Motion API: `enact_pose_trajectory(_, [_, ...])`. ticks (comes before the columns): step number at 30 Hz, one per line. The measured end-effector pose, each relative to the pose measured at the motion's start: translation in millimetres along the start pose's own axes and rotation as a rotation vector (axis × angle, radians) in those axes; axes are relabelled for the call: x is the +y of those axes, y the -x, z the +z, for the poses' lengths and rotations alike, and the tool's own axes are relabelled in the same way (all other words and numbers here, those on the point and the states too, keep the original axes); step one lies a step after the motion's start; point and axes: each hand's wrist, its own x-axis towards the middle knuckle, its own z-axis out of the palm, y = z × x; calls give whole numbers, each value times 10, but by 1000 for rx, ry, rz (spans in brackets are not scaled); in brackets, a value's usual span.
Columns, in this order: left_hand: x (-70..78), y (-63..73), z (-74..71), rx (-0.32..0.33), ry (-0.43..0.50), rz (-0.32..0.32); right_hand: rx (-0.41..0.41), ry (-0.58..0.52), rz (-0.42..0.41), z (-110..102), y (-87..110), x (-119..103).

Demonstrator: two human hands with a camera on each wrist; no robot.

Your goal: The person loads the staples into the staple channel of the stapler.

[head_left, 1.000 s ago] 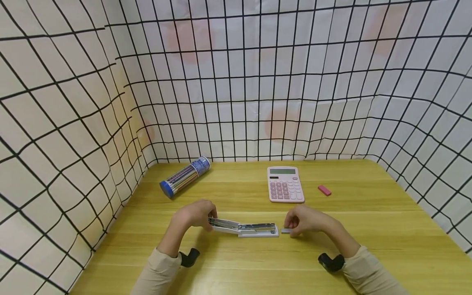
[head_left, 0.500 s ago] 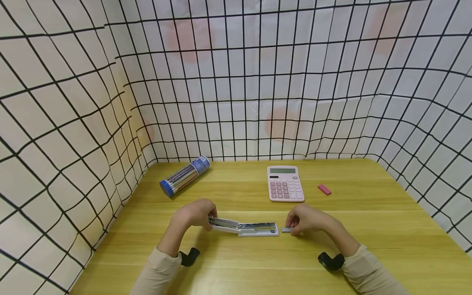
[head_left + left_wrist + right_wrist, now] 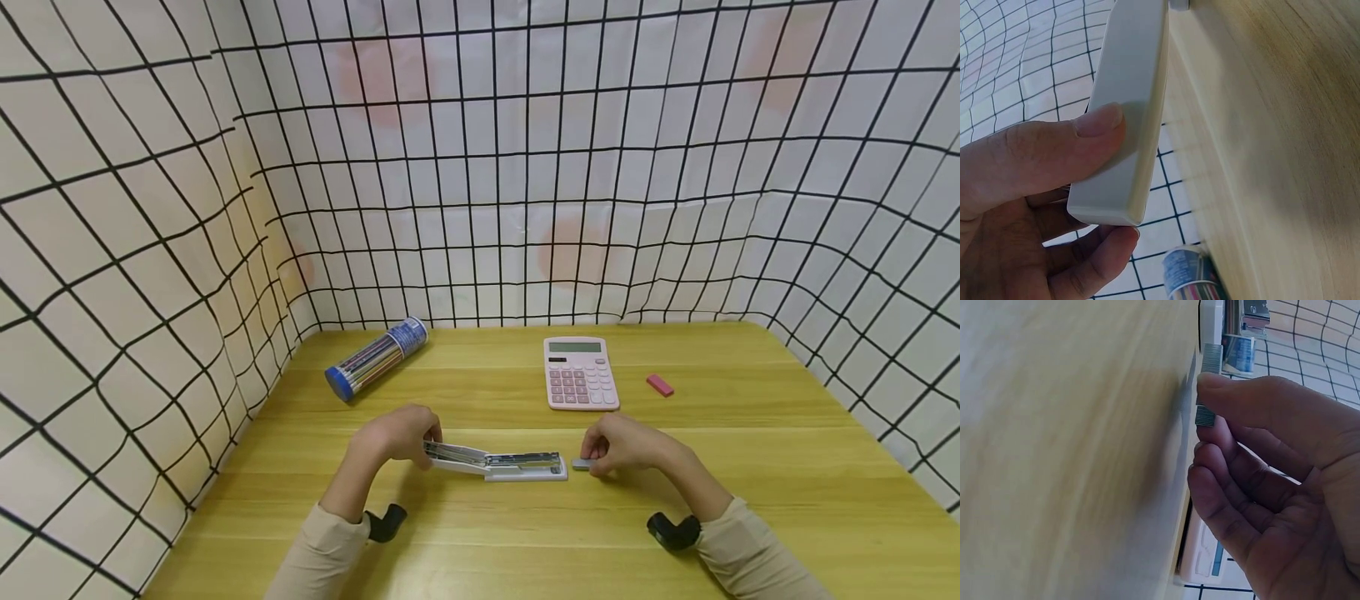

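Note:
A white stapler [image 3: 525,472] lies opened out in the middle of the table, its base flat and its top arm swung over to the left. My left hand [image 3: 401,433] grips the end of that top arm; in the left wrist view the thumb [image 3: 1097,125] lies across the white casing [image 3: 1132,81]. Just right of the stapler's base, my right hand [image 3: 626,446] pinches a strip of staples [image 3: 581,464]. In the right wrist view the grey ridged strip of staples [image 3: 1212,359] shows between thumb and fingers, apart from the stapler.
A pink calculator [image 3: 581,375] lies behind the right hand, with a small pink eraser-like block [image 3: 660,386] to its right. A clear tube of pencils with a blue cap [image 3: 378,358] lies at the back left. Grid-patterned cloth [image 3: 480,183] surrounds the wooden table [image 3: 495,550].
The strip of staples in my right hand has risen very slightly and shifted a little. The left hand and the stapler stay where they were.

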Motion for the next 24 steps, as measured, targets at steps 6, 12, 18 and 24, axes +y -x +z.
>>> enact_pose_trajectory(6, [6, 3, -13, 2, 5, 0, 11, 0, -27, -36, -6, -18])
enact_pose_trajectory(12, [13, -3, -22, 2, -11, -2, 24, -18, -28, -59, -1, -39])
enact_pose_trajectory(18, [11, 3, -6, 2, -1, -3, 53, -10, -32, -83, 28, -87])
enact_pose_trajectory(24, [9, 2, -1, 5, 0, -3, 85, 26, -66, -97, 44, -181])
